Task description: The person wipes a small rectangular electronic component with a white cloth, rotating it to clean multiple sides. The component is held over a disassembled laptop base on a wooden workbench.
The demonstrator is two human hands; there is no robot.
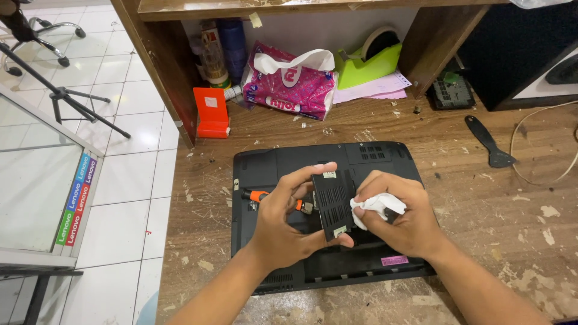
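While the left hand pinches a black vented cover panel upright by its ends, the right hand presses a wad of white tissue against its right long edge.

Panel's long axis runs near-to-far, held above the overturned black laptop at mid-desk; both hands touch it, right fingers closed on the tissue. Orange-handled screwdriver lies on the laptop behind the left hand. Desk back edge: tissue pack, green tape dispenser; black scraper toward the right edge.
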